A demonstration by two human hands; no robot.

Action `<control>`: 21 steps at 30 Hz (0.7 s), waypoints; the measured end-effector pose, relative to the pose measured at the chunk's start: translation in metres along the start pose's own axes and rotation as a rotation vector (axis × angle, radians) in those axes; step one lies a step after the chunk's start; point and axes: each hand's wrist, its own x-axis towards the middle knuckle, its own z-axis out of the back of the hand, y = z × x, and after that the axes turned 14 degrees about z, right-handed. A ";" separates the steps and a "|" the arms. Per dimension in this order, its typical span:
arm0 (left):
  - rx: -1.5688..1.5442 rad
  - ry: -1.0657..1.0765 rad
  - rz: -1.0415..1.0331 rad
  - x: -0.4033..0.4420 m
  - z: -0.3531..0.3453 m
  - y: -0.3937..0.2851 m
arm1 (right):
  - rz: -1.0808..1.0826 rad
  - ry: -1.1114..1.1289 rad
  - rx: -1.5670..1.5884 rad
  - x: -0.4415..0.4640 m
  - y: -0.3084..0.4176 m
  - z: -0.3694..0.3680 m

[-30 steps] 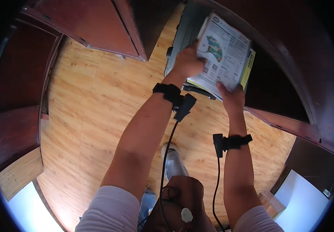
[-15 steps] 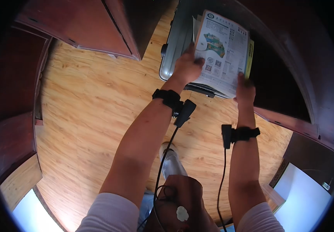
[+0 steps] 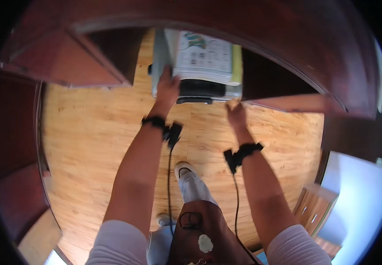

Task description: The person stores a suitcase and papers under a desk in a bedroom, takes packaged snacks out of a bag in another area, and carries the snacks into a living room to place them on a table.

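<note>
A stack of printed papers point(image 3: 206, 62) lies on a silvery hard case point(image 3: 159, 75) under the desk. The top sheet carries a colored map and square codes, and a yellow edge shows along the right. My left hand point(image 3: 168, 90) is at the case's left side, beside the papers, with its fingers stretched forward. My right hand point(image 3: 237, 115) is off the papers, just in front of the case's near right corner. Its fingers are somewhat blurred but look apart, and nothing shows in them. A black handle point(image 3: 194, 101) is on the case's near side.
The dark red desk point(image 3: 226, 20) arches over the case, with a cabinet point(image 3: 80, 62) to the left. Wood-look floor point(image 3: 98, 132) lies around my feet. Black straps on both wrists trail cables. A small wooden cabinet point(image 3: 314, 207) stands at the right.
The papers have gone from between my two hands to resting flat on the case. My right hand has come away from their right edge, and my left hand has shifted to the case's side.
</note>
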 end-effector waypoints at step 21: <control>-0.213 0.387 0.958 -0.348 0.336 -0.242 | -1.308 -0.022 0.936 -0.698 -0.068 0.288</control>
